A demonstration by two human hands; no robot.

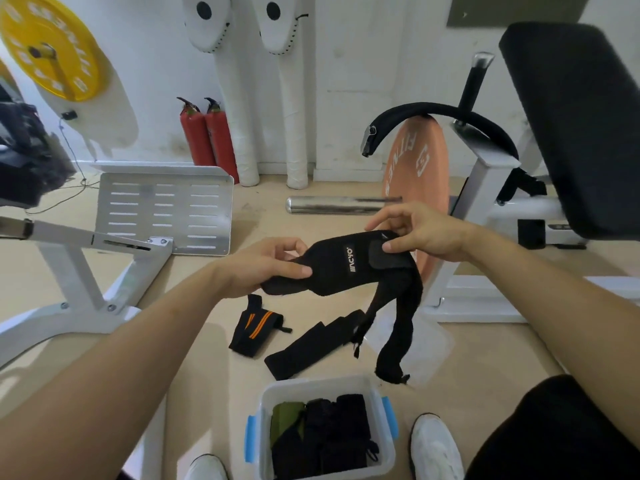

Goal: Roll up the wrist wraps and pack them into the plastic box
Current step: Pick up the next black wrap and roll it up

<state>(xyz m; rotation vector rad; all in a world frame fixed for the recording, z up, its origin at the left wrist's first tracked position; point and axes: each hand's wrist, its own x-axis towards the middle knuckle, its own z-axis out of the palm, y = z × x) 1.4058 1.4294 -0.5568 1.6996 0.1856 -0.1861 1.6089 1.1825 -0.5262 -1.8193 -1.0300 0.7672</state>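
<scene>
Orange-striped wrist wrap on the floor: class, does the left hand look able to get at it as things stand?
Probably, once freed. The orange-striped wrap lies uncovered on the floor below the left hand, so the way looks clear, but that hand and the right hand both grip the black wrap.

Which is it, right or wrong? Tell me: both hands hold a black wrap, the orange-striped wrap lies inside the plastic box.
Wrong: the head view shows the orange-striped wrap on the floor beyond the plastic box, not inside. Left hand and right hand do hold the black wrap.
</scene>
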